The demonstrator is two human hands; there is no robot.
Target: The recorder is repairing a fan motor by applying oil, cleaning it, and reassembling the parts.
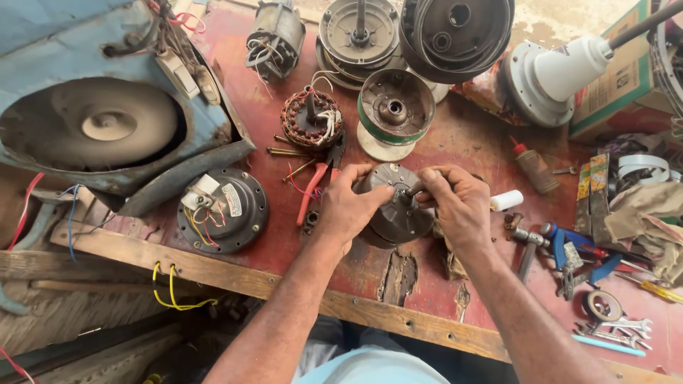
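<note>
A round dark metal motor housing (397, 213) lies on the worn red workbench (469, 139), tilted toward me. My left hand (346, 206) grips its left rim. My right hand (459, 206) pinches the short shaft (413, 190) that sticks out of the housing's centre. A copper-wound stator (310, 119) sits just beyond my left hand, and red-handled pliers (318, 178) lie beside it.
Another dark motor cover with coloured wires (223, 210) lies at the left. A blue casing with a large disc (99, 121) fills the far left. Fan motor parts (395, 107) and a white motor (548, 78) stand behind. Wrenches, tape and a small bottle (532, 165) crowd the right.
</note>
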